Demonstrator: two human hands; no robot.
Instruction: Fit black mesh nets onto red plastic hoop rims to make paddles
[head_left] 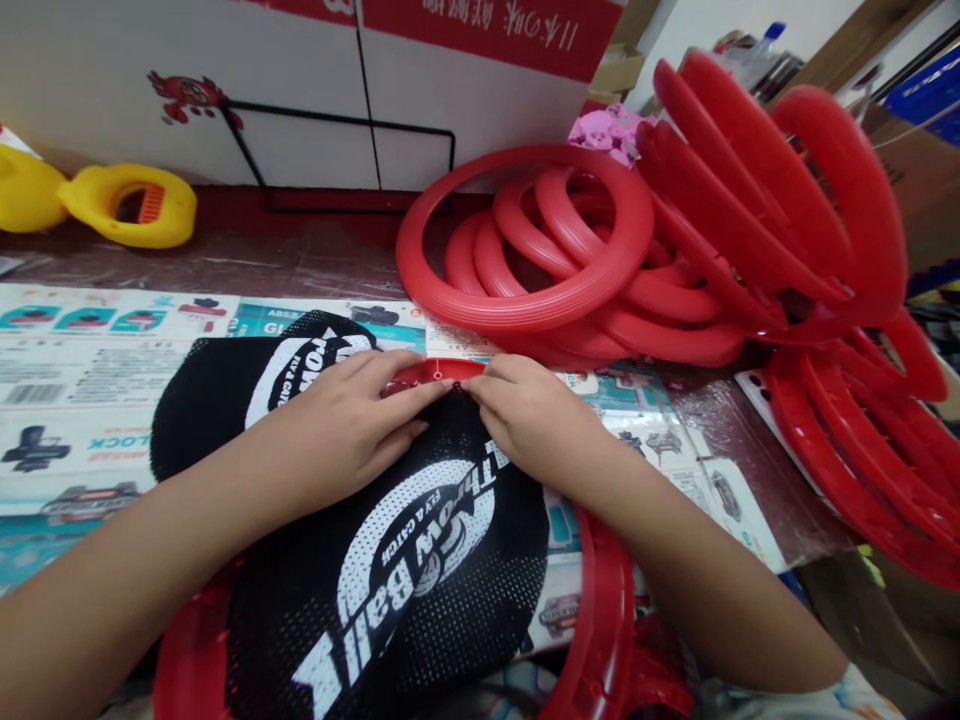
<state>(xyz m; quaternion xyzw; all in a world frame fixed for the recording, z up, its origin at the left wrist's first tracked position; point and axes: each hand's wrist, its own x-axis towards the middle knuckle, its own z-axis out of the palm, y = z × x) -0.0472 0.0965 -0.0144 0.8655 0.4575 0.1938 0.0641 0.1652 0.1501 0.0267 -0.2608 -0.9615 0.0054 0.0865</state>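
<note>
A black mesh net (480,600) with white "Throw Ball" lettering lies over a red plastic ring (604,600) in front of me. At the ring's far edge, my left hand (367,410) pinches the net's edge between its fingers. Close beside it, my right hand (525,410) also grips the net's edge, and its fingertips almost meet the left ones. A second black printed net (214,385) lies under and left of my left forearm. Part of the ring is hidden by the net and my arms.
Loose red rings (525,310) are piled behind my hands, with upright red rings (772,190) stacked to the right. A yellow plastic piece (142,205) sits at the back left. Behind stand a large white box (300,70) and a black wire frame (337,120). Printed cardboard (60,390) covers the table.
</note>
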